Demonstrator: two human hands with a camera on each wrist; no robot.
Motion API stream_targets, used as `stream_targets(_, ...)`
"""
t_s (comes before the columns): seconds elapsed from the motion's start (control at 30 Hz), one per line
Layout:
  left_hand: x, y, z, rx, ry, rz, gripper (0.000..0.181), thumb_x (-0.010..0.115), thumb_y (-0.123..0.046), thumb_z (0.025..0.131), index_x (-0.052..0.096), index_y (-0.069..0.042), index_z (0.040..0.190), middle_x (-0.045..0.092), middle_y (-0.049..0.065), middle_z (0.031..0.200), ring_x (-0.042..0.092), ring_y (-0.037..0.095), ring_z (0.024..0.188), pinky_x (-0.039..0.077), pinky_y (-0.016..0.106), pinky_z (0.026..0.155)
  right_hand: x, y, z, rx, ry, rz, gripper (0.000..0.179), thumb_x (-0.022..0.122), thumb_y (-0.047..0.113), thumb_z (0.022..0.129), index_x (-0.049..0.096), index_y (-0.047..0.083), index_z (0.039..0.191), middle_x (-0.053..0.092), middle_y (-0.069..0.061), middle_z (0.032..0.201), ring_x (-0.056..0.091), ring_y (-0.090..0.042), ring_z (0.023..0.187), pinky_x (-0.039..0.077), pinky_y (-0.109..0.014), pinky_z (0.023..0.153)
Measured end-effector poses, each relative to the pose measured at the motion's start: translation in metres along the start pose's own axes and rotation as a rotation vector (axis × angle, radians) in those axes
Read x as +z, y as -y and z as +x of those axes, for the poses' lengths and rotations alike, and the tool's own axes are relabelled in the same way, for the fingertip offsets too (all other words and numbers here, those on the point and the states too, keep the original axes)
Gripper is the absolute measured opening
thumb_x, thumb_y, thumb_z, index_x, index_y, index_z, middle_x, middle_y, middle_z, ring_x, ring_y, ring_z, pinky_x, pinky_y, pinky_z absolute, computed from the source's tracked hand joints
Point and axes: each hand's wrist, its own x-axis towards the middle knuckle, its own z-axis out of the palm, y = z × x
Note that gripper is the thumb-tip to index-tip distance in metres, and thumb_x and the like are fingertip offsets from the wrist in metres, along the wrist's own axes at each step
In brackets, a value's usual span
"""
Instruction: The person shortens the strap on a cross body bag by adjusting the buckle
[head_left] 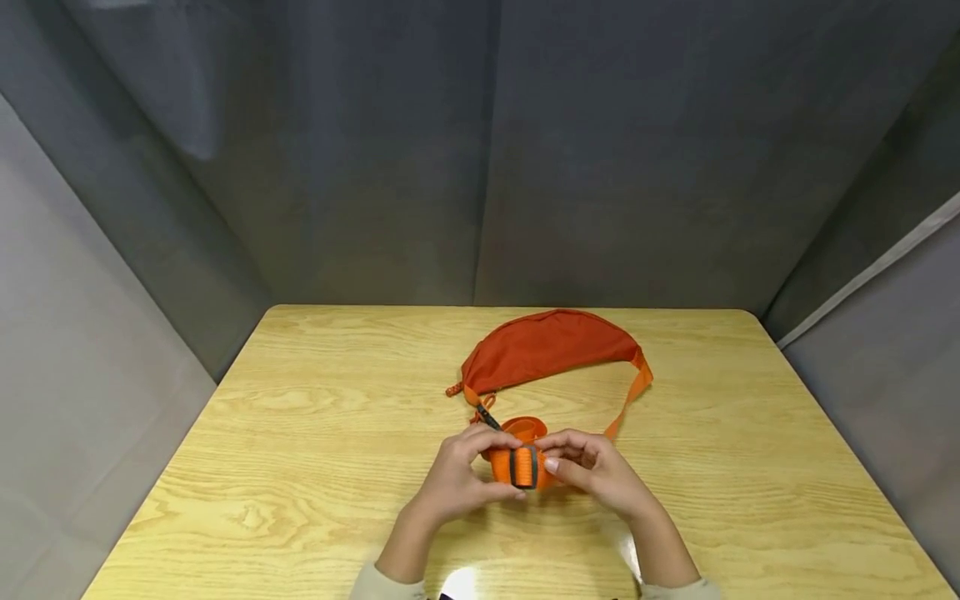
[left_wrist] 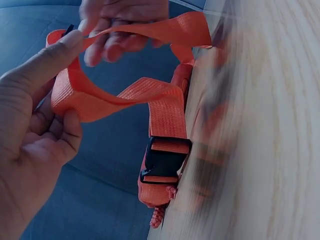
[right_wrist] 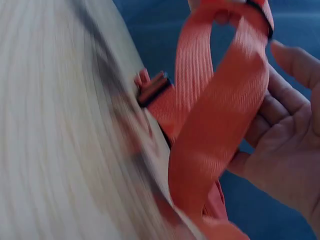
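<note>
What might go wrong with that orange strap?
The orange strap is loosely looped, so it might twist up. It's joined to the red bag, so a hard tug could drag that across the table. The left hand has fingers beside the black slider, so skin might get pinched.

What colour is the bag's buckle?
The buckle is black, best seen in the left wrist view.

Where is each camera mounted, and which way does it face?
Head: on the head, facing forward and down at table and pouch; left hand, right hand and sleeves show.
Left wrist: on that wrist, facing the orange strap; both hands show.
Right wrist: on that wrist, facing that strap; mainly right hand shows.
Shared: both wrist views show strap and table.
</note>
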Motion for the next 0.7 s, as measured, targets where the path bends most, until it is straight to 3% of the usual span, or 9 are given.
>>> stream_targets(0.17,-0.002,-0.003,0.002,0.037,-0.006,-0.030,0.055,0.088,-0.005,0.050,0.067,-0.002,0.101,0.064,0.008,0.094,0.058,0.023,0.086,0.049,0.032,0.078,-0.009,-0.003,-0.004,-0.011,0.034,-0.035,0.019,0.055,0.002,0.092,0.061,-0.006,0.108,0.063,-0.015,0.095,0.059,-0.016,0.079,0.051,-0.033,0.063)
stream_targets(0.3,-0.002,0.002,0.001,0.025,-0.003,-0.038,0.057,0.088,-0.009,0.052,0.067,-0.005,0.105,0.065,0.004,0.097,0.058,0.017,0.089,0.047,0.031,0.082,-0.009,-0.007,-0.003,-0.083,0.018,-0.025,0.011,0.053,-0.003,0.091,0.061,-0.007,0.098,0.061,-0.008,0.085,0.051,-0.009,0.069,0.045,-0.027,0.056)
stream_targets(0.53,-0.001,0.009,-0.001,0.024,0.014,-0.058,0.052,0.088,-0.013,0.059,0.068,-0.009,0.106,0.064,-0.004,0.099,0.057,0.011,0.092,0.047,0.030,0.083,-0.001,-0.010,0.004,-0.138,0.023,0.051,0.009,0.050,-0.007,0.091,0.058,-0.009,0.096,0.059,-0.005,0.084,0.049,-0.008,0.070,0.042,-0.024,0.056)
stream_targets(0.7,0.002,0.010,-0.004,-0.020,0.033,-0.075,0.052,0.088,-0.012,0.059,0.068,-0.010,0.107,0.063,-0.005,0.099,0.056,0.011,0.093,0.046,0.031,0.085,0.006,-0.008,0.009,-0.137,0.052,0.097,0.012,0.050,-0.005,0.092,0.057,-0.011,0.100,0.063,-0.010,0.089,0.058,-0.015,0.077,0.050,-0.030,0.063)
